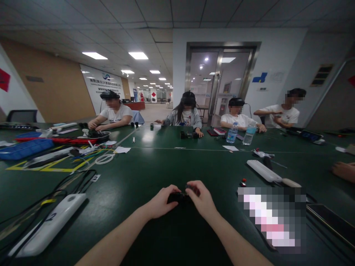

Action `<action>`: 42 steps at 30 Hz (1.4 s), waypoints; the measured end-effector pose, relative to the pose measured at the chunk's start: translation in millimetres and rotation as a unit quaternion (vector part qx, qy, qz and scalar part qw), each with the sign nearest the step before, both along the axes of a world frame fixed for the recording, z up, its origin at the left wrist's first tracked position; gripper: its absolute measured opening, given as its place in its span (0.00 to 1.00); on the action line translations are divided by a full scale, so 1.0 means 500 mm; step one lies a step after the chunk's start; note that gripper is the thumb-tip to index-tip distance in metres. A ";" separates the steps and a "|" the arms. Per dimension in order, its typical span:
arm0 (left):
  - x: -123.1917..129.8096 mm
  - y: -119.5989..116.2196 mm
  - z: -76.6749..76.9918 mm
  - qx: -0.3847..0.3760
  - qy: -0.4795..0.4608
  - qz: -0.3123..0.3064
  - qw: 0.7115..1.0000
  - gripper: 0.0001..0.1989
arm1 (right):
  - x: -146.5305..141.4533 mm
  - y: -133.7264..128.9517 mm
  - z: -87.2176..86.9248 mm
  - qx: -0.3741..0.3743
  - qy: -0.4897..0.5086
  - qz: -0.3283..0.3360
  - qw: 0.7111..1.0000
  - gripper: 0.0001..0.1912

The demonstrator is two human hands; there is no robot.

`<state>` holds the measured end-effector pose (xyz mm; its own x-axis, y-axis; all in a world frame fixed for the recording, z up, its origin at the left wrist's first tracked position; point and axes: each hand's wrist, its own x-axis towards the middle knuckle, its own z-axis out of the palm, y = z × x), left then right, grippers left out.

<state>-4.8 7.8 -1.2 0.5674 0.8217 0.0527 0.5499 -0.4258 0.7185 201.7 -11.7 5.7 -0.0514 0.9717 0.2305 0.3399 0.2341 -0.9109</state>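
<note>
Black object point(177, 197) between hands point(161, 202), green tabletop point(155, 170) beyond

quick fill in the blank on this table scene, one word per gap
The left hand and right hand close around a small ____ object.
The white power strip on the left carries the number ____.
Seated across the table are ____ people.
The tray at the far left is ____.

Missing words: black; 2; four; blue
</note>
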 end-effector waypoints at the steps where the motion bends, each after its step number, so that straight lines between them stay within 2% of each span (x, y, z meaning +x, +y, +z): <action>1: 0.000 0.000 0.000 -0.004 0.000 0.003 1.000 0.19 | 0.007 0.008 -0.005 -0.012 0.070 -0.065 0.995 0.14; 2: 0.000 0.000 0.001 -0.007 -0.001 0.006 1.000 0.19 | 0.015 0.017 -0.012 -0.034 0.138 -0.120 0.983 0.16; 4: 0.000 -0.001 0.001 -0.010 -0.001 0.008 1.000 0.20 | 0.033 0.033 -0.028 -0.059 0.236 -0.178 0.953 0.20; 8: 0.000 -0.001 0.002 -0.014 -0.005 0.010 1.000 0.20 | 0.056 0.050 -0.053 -0.070 0.305 -0.191 0.930 0.23; 17: -0.001 0.000 0.001 -0.017 -0.004 0.012 1.000 0.20 | 0.058 0.047 -0.051 -0.093 0.301 -0.190 0.930 0.24; 22: 0.000 -0.001 0.006 -0.015 -0.008 0.007 1.000 0.20 | 0.062 0.044 -0.051 -0.096 0.275 -0.178 0.940 0.25; 29: -0.005 0.006 -0.007 -0.024 -0.026 0.003 0.999 0.19 | 0.062 0.041 -0.048 -0.096 0.243 -0.177 0.949 0.26; 42: -0.004 0.006 -0.009 -0.013 -0.016 0.012 1.000 0.18 | 0.051 0.033 -0.043 -0.075 0.176 -0.177 0.965 0.21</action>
<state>-6.6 10.8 -5.8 0.5455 0.8367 0.0487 0.5372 -0.3937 0.7459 227.2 4.9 -15.6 0.3463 0.9377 0.0273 0.0370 0.0155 -0.9992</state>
